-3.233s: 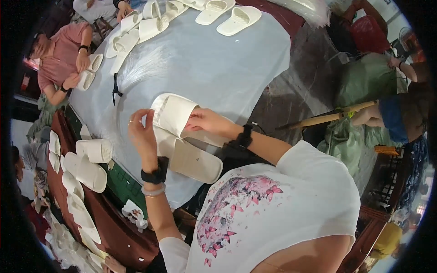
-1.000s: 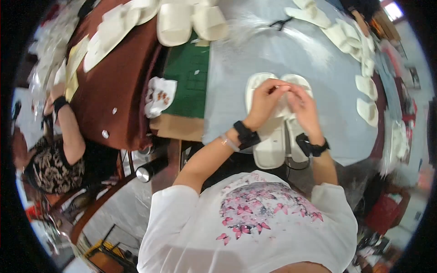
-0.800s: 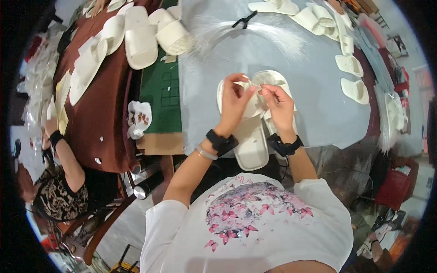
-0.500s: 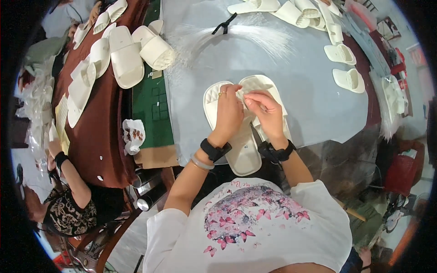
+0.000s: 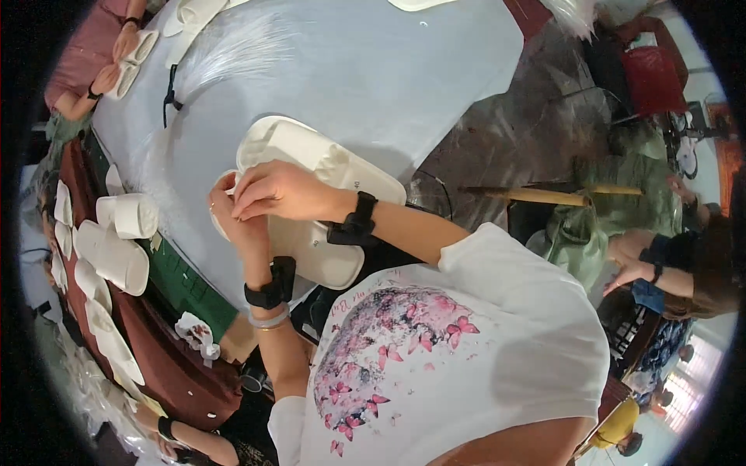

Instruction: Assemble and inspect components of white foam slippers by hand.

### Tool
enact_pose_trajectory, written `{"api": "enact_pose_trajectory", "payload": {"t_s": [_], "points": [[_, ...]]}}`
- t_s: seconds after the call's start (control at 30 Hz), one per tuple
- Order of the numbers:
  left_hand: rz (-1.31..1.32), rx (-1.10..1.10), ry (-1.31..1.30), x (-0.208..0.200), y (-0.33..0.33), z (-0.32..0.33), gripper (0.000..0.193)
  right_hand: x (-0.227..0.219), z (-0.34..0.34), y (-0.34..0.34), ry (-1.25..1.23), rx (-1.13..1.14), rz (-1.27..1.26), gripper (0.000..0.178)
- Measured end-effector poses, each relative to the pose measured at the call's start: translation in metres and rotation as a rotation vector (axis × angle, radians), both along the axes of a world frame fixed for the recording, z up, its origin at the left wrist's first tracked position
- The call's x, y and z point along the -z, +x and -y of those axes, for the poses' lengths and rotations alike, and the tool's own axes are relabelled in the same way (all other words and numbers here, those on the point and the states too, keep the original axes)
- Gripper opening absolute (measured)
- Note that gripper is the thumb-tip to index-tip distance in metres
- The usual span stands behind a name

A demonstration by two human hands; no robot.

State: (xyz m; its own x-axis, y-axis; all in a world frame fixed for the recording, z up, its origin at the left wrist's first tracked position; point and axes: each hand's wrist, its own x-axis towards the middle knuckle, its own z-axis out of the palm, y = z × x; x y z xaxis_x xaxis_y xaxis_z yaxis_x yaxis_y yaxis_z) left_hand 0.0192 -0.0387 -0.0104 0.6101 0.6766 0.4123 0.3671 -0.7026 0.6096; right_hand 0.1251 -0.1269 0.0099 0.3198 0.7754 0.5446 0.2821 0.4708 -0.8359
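A pair of white slippers lies side by side on the grey-blue table covering [image 5: 350,70] in front of me. The far slipper [image 5: 365,175] shows its upper and part of its sole. The near slipper [image 5: 330,256] is partly covered by my hands. My left hand [image 5: 242,225] is closed over the near slipper's upper, fingertips pinched. Fingertips of my right hand [image 5: 284,190] meet those of the left, also pinched, above the slippers. Whatever they pinch is too small or hidden to make out. Both wrists wear black straps.
A bundle of clear thin strands [image 5: 241,54], bound by a black tie [image 5: 172,97], lies beyond the slippers. More white slippers [image 5: 113,256] sit on the brown cloth [image 5: 167,342] at left. At the upper left, a co-worker's hands [image 5: 109,74] hold slippers. Wooden poles [image 5: 536,194] are at right.
The view has swung to the right, so the table and slippers appear turned and farther left. My hands stay together over the pair, fingertips still pinched.
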Motion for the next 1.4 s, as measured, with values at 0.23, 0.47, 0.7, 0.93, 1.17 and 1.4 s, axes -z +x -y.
{"api": "enact_pose_trajectory", "payload": {"t_s": [0.23,0.47,0.7,0.93,1.17,1.4], "points": [[0.038,0.000,-0.075,0.004,-0.007,-0.004,0.034,-0.003,0.001,-0.004,0.033,0.028,0.010,0.008],[0.199,0.158,-0.478,-0.011,-0.009,0.012,0.025,-0.001,-0.012,-0.004,-0.249,0.392,-0.370,0.012],[0.261,-0.102,-0.529,-0.013,-0.018,0.007,0.015,-0.001,-0.018,-0.013,-0.212,0.235,-0.262,0.014],[0.414,-0.079,-0.679,-0.021,-0.017,0.014,0.014,0.005,-0.002,-0.004,-0.297,0.123,-0.445,0.015],[0.430,-0.064,-0.750,-0.024,-0.020,0.015,0.016,-0.005,-0.003,-0.010,-0.339,0.154,-0.268,0.010],[0.499,-0.021,-0.758,-0.027,-0.018,0.013,0.016,-0.003,-0.008,-0.011,-0.304,0.201,-0.212,0.009]]}}
